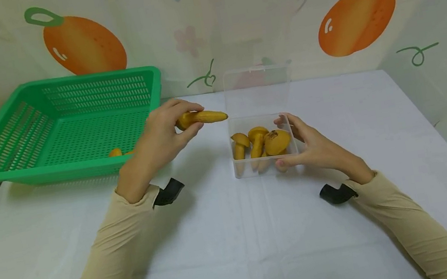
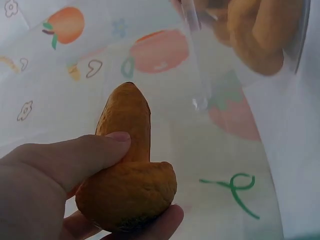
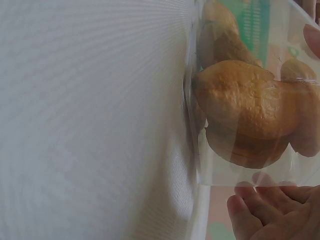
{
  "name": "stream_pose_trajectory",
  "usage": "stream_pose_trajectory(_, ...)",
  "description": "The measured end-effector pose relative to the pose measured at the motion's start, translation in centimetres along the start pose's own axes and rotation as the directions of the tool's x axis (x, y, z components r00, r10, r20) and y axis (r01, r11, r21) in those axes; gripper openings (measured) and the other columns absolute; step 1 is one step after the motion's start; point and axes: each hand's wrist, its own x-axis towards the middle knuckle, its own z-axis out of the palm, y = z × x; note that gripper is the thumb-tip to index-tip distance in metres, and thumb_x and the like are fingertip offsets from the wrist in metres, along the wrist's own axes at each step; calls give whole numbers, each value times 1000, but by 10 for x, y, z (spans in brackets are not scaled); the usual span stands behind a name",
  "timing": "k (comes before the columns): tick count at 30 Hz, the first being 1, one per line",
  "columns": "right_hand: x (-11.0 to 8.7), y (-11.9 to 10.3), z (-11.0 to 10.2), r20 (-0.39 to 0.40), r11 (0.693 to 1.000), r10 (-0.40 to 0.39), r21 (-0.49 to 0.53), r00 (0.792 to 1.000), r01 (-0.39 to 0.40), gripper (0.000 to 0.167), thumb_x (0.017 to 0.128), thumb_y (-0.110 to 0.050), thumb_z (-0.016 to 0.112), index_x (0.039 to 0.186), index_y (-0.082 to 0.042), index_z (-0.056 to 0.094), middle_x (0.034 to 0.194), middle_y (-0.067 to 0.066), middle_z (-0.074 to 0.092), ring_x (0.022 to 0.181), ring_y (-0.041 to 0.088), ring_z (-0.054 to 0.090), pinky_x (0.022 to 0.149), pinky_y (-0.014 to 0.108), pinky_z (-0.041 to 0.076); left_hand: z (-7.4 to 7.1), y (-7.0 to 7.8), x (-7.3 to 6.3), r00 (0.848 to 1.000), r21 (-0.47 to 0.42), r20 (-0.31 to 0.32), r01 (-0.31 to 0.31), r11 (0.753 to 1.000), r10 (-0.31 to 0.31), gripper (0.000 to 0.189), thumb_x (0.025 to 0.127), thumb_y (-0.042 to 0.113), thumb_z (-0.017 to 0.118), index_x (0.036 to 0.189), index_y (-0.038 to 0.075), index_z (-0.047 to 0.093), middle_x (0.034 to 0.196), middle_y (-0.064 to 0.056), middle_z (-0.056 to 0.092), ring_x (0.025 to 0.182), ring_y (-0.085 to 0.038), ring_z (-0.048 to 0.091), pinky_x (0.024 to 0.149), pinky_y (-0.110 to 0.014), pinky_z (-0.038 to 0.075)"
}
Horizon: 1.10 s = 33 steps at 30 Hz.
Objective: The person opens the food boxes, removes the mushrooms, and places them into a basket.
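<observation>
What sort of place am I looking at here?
Probably a staged work corner indoors, though the wider room isn't shown: a white-covered table against a fruit-print backdrop, set with a green basket and clear box.

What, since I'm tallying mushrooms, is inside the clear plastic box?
Three yellow mushrooms show uppermost inside the clear plastic box; they partly cover whatever lies beneath, so the full count cannot be told.

Mushroom (image 1: 212, 116) ochre; basket (image 1: 65, 174) green; tablecloth (image 1: 229, 227) white; backdrop (image 1: 239, 23) fruit-patterned.
</observation>
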Motion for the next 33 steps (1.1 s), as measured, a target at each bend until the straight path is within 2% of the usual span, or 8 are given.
stream_pose_trajectory(3,0,0,0,5,1000,5,-3,1000,-5,105,81,-28,82,158,-8,12,159,13,29,153,33,19,123,54,17,-7,-4,-2,999,41,-15,43,998,-43,25,90,8,72,114,3,70,113,-14,67,93,-27,60,79,-39,50)
stream_pose_trajectory(7,0,0,0,8,1000,5,-1,1000,-5,106,81,-28,82,158,-8,12,159,13,29,153,33,19,123,54,17,-13,-7,-3,997,78,0,78,994,-78,25,90,8,71,115,2,69,115,-16,66,96,-30,60,83,-42,51)
stream_pose_trajectory(12,1,1,0,7,1000,3,2,1000,-3,104,81,-28,83,157,-8,14,159,13,30,152,33,20,123,55,17,-16,-13,-3,996,86,-6,93,992,-92,25,90,7,71,115,2,69,117,-17,66,98,-31,59,84,-42,50)
stream_pose_trajectory(17,1,1,0,7,1000,4,2,1000,-4,105,81,-29,82,157,-8,14,159,14,29,152,32,20,123,55,17,-27,-19,-6,992,83,-38,123,989,-121,26,91,5,69,117,3,69,115,-16,65,96,-30,57,82,-40,48)
stream_pose_trajectory(22,1,1,0,6,1000,4,4,1000,-4,104,81,-29,82,157,-8,14,159,13,30,152,32,21,123,55,17,-45,-23,-11,982,90,-68,179,980,-174,27,92,5,67,119,3,68,117,-17,63,95,-30,55,80,-41,46)
stream_pose_trajectory(27,2,1,0,7,1000,5,-1,1000,-5,104,81,-29,82,157,-8,14,158,13,30,152,32,21,123,55,18,-58,-30,-16,969,94,-67,244,965,-238,28,93,6,65,121,3,67,122,-19,61,101,-33,55,82,-42,46)
stream_pose_trajectory(33,2,0,0,9,1000,7,9,1000,-7,104,81,-28,82,157,-8,13,159,13,29,152,33,21,122,56,17,-63,-39,-18,968,110,-53,248,963,-243,28,93,6,64,121,2,67,122,-21,61,101,-34,54,82,-43,43)
